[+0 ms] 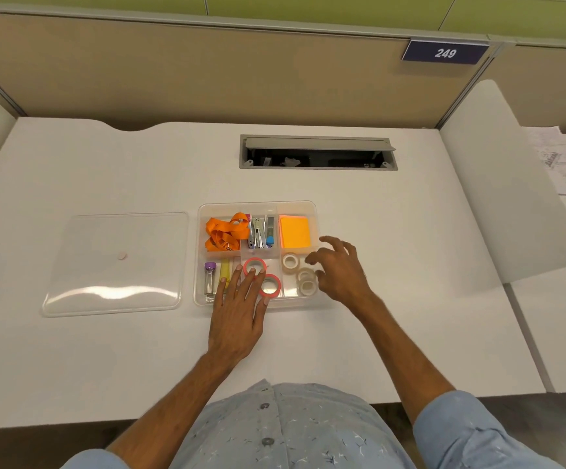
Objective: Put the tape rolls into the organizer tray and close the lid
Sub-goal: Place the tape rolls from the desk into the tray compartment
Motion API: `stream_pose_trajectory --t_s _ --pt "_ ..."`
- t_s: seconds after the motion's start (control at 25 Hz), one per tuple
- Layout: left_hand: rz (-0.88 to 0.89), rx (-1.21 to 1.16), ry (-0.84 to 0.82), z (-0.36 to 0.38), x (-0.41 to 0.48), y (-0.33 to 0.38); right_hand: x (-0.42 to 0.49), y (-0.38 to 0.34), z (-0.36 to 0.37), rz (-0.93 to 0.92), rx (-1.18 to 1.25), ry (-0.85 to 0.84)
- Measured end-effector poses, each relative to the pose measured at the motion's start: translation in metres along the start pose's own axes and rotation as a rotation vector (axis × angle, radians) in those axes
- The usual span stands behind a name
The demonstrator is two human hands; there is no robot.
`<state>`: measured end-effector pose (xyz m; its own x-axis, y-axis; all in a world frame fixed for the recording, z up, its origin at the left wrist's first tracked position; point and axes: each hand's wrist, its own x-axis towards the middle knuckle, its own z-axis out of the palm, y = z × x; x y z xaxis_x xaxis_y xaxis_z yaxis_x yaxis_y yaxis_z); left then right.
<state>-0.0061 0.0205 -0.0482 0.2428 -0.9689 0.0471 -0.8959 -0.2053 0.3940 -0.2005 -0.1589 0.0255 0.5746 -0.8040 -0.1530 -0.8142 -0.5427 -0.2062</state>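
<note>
While both the left hand [237, 319] and right hand [339, 272] hover open and empty over tape rolls [269, 285] already in the organizer tray [258, 206], the clear lid [116, 265] lies left on the surface, seemingly next to fetch

The lid [116, 264] lies on the desk [376, 214] left of my organizer tray [258, 206]; five tape rolls [290, 261] sit in its near compartments.

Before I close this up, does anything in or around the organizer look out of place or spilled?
Nothing stands out. The pink tape rolls and clear tape rolls lie inside the organizer tray, nothing is spilled, and the lid lies flat on the desk left of it, not yet on.
</note>
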Motion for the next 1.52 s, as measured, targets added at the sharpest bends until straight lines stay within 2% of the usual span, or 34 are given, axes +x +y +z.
stream_pose_trajectory --t_s 0.16,0.28,0.48,0.68,0.8,1.04,1.16,1.28,1.52 --pt "-0.009 -0.003 0.008 -0.001 0.000 0.002 -0.004 -0.007 0.010 -0.063 -0.161 -0.078" --pt "-0.008 0.003 0.008 -0.002 0.000 0.002 -0.004 -0.008 0.011 -0.077 -0.182 -0.070" --pt "-0.015 -0.007 0.002 -0.002 0.000 0.003 -0.001 -0.012 0.010 -0.096 -0.248 -0.164" --pt "-0.019 -0.006 0.008 -0.003 -0.001 0.003 -0.007 -0.010 0.013 -0.088 -0.270 -0.109" --pt "-0.016 -0.003 0.008 -0.003 -0.001 0.004 -0.008 -0.011 0.013 -0.077 -0.238 -0.124" --pt "-0.022 -0.009 0.000 -0.004 0.000 0.004 -0.005 -0.018 0.016 -0.009 0.038 -0.068" --pt "-0.024 -0.008 -0.002 -0.004 0.000 0.005 -0.009 -0.018 0.016 0.020 -0.036 -0.043" --pt "-0.024 -0.004 -0.008 -0.004 0.000 0.005 -0.014 -0.020 0.020 -0.061 -0.152 -0.087" --pt "-0.029 -0.003 -0.019 -0.004 -0.001 0.005 -0.017 -0.029 0.024 -0.065 -0.068 -0.095"
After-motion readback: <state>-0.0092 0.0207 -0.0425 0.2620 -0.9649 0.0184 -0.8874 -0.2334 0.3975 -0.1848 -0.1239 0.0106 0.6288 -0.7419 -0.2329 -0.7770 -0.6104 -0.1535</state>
